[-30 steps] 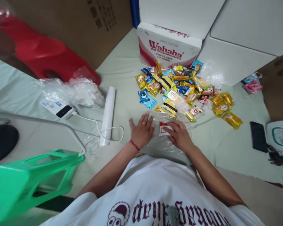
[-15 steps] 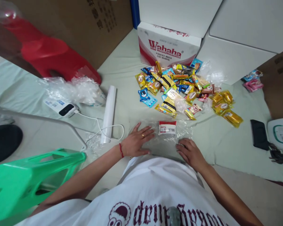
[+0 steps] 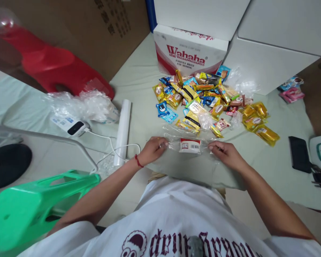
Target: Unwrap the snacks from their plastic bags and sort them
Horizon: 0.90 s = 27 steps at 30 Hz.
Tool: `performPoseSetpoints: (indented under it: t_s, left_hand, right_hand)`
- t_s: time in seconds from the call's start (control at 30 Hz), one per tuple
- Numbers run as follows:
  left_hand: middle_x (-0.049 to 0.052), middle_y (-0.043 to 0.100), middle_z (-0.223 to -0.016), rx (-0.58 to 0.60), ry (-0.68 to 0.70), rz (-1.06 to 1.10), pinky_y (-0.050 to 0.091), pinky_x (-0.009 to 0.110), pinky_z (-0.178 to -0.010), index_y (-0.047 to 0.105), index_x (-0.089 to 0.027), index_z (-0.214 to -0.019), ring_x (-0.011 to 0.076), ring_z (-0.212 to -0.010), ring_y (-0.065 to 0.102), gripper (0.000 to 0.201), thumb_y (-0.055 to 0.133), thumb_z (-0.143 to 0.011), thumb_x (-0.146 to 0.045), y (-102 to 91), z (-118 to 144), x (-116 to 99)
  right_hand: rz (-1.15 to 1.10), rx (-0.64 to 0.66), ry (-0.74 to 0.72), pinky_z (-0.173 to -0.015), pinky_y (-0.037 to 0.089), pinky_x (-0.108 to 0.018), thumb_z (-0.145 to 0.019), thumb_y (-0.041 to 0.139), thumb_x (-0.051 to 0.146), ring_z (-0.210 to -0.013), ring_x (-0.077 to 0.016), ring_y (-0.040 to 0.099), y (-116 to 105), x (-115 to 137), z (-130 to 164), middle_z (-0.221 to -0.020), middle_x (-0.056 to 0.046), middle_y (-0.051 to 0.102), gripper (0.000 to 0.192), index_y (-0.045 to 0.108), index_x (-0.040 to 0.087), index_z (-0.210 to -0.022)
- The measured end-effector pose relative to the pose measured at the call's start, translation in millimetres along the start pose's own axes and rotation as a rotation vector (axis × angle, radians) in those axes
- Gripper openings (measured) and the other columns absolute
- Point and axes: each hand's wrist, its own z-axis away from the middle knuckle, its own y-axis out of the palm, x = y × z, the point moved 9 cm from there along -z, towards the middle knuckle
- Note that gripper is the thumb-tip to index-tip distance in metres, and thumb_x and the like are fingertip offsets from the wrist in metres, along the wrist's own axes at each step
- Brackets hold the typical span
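Note:
A small red-and-white packet [image 3: 190, 146] lies on a sheet of clear plastic film [image 3: 173, 137] near the front edge of the cloth-covered table. My left hand [image 3: 155, 148], with a red string on its wrist, pinches the film's left side. On the opposite side my right hand [image 3: 224, 151] has its fingers closed on the film's right edge. The film is stretched between both hands, with the packet in the middle. Just beyond it is a heap of wrapped snacks [image 3: 191, 94] in yellow, blue and brown wrappers.
A Wahaha carton [image 3: 187, 51] stands behind the snacks. Left are a white film roll [image 3: 123, 132], a white device [image 3: 69, 125] with a cable, crumpled plastic, a red jug [image 3: 59, 64] and a green stool [image 3: 24, 200]. Far right lies a black phone-like object [image 3: 299, 154].
Both hands were lying with fingers spread at the film's edges. Now they have closed on its sides, and the film is pulled up a little around the packet.

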Motion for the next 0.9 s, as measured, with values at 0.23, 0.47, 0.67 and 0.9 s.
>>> performPoseSetpoints:
  t_s: [0.23,0.47,0.67,0.9]
  left_hand:
    - [0.002,0.061,-0.068,-0.134,-0.275,-0.230,0.037,0.033,-0.073,0.056,-0.021,-0.071,0.0200,-0.070,0.057,0.028,0.051,-0.096,-0.034,-0.6,-22.3,2.7]
    - [0.015,0.065,-0.110,-0.401,-0.426,-0.376,0.043,0.047,-0.090,0.067,-0.019,-0.100,0.0348,-0.108,0.054,0.020,0.061,-0.089,-0.035,-2.9,-13.3,3.3]
    - [0.016,0.061,-0.135,-0.423,-0.392,-0.250,0.037,0.053,-0.109,0.046,-0.017,-0.148,0.0365,-0.128,0.050,0.071,0.062,-0.080,-0.028,-4.2,-13.8,6.6]
    - [0.008,0.072,-0.108,-0.435,-0.376,-0.059,0.035,0.050,-0.110,0.021,-0.013,-0.162,0.0314,-0.114,0.060,0.099,0.069,-0.078,-0.031,0.4,-18.0,13.8]
  right_hand:
    - [0.600,0.077,0.175,-0.057,0.034,-0.029,-0.098,0.054,0.039,-0.068,-0.0212,0.059,16.7,-27.5,-25.2,-0.075,-0.004,0.067,0.025,0.067,0.023,-0.084]
    - [0.718,-0.191,-0.150,-0.089,0.047,-0.042,-0.102,0.052,0.041,-0.112,-0.0342,0.053,-8.7,55.5,-36.4,-0.116,-0.015,0.068,0.034,0.069,0.021,-0.124]
    - [0.757,0.082,-0.184,-0.095,0.040,-0.049,-0.097,0.063,0.042,-0.116,-0.0387,0.050,39.0,72.9,-103.2,-0.116,-0.019,0.071,0.046,0.063,0.016,-0.134]
    - [0.656,0.335,-0.101,-0.074,0.036,-0.030,-0.094,0.062,0.024,-0.090,-0.0242,0.062,48.0,65.5,-124.9,-0.087,-0.008,0.073,0.013,0.073,0.019,-0.094]
